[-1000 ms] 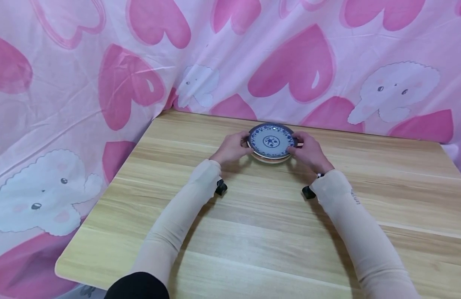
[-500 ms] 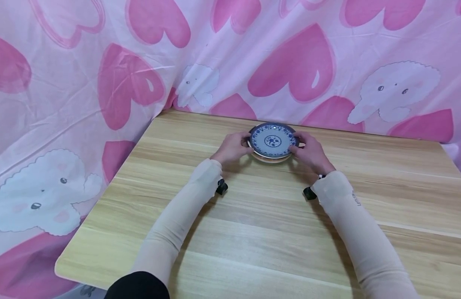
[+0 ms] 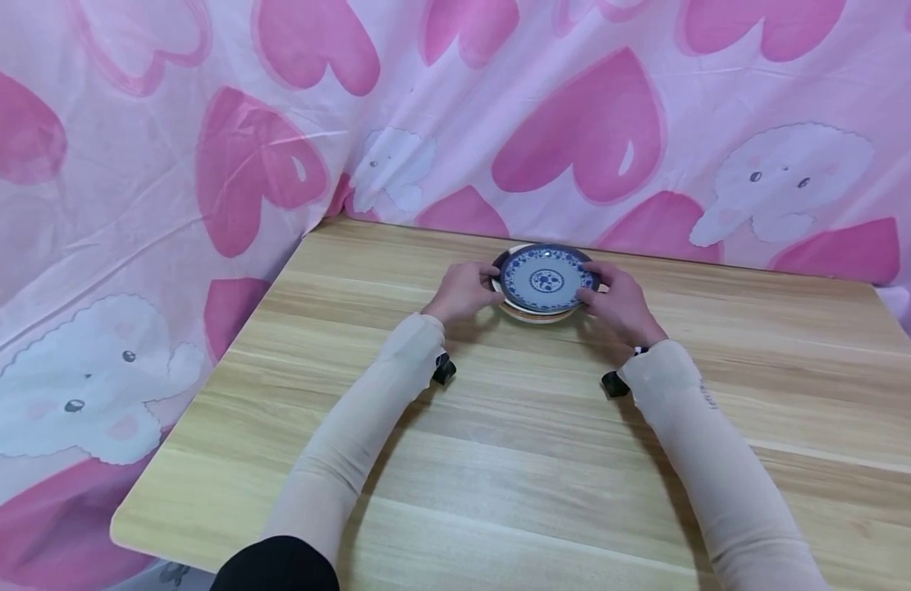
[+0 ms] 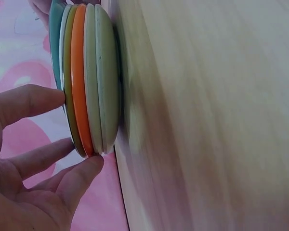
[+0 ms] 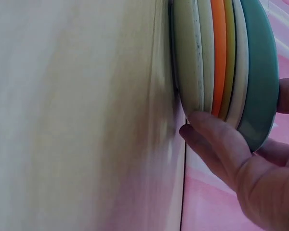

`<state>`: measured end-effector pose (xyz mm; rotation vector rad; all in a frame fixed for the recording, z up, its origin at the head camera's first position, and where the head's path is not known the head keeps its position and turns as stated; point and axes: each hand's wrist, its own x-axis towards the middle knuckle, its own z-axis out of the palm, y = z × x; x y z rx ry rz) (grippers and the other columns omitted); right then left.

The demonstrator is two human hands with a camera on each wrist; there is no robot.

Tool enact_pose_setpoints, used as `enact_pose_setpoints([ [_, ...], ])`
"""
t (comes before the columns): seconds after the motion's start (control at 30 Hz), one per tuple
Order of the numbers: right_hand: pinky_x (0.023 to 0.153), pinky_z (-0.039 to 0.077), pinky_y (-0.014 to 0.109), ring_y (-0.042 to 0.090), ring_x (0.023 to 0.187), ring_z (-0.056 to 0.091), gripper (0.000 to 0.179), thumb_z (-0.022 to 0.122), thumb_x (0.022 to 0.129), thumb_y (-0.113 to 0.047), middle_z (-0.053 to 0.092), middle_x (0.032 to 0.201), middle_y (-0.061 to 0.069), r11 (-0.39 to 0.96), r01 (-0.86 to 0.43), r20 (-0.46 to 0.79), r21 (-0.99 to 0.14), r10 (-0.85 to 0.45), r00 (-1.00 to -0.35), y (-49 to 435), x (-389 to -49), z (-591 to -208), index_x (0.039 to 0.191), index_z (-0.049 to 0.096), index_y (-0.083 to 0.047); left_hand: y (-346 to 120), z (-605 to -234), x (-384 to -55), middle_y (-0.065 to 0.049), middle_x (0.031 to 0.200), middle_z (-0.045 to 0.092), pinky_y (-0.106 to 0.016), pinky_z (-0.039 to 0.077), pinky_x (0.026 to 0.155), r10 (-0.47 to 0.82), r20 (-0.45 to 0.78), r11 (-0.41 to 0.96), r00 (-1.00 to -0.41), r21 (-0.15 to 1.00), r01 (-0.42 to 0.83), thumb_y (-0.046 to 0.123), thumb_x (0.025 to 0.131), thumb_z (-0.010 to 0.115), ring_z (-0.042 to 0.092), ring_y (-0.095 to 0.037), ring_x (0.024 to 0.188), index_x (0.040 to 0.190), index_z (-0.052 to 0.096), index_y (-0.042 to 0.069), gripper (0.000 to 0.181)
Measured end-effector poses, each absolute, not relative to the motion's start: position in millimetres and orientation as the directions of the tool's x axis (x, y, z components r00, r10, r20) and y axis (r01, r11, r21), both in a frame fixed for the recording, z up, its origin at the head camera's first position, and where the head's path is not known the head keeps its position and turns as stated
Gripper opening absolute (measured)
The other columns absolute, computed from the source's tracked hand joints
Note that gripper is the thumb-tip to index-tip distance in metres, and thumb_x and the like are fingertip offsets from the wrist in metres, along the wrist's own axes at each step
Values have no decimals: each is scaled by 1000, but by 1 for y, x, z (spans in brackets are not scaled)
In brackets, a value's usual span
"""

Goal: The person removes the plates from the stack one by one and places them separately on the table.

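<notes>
A stack of small round plates (image 4: 90, 86) lies near the table's back edge, its rims cream, orange, olive and white. On top is a blue-and-white floral plate (image 3: 547, 281), shifted to the right of the plates below. Its underside shows teal in the right wrist view. My left hand (image 3: 461, 289) holds the stack's left side, thumb and fingertips spread along the rims. At the right, my right hand (image 3: 620, 302) grips the floral plate's rim, thumb near its upper face; other fingers (image 5: 216, 134) reach down along the lower rims.
The wooden table (image 3: 485, 460) stretches out in front of and beside the plates. Right behind its back edge hangs a pink curtain (image 3: 441, 107) printed with hearts, which also covers the left side. Small black devices (image 3: 615, 383) sit at both wrists.
The floral plate has slid a little to the right over the stack, with my right hand moving along. More of the lower plates shows at the left. My left hand has shifted slightly right.
</notes>
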<state>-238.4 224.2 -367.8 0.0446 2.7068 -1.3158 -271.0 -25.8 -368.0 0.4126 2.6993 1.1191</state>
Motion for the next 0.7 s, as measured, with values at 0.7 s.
enact_pose_setpoints([
  [0.7,86,55,32,29,116,51,63,54,89,-9,34,147,19,506,153,-182,-849,-7,-983,235,-237,-363,146,26,-12,-20,-365,-268,-11,126,61,-27,49,93,274,-63,681,-960,718,147,17,74,74,60,-19,107,125,56,5,55],
])
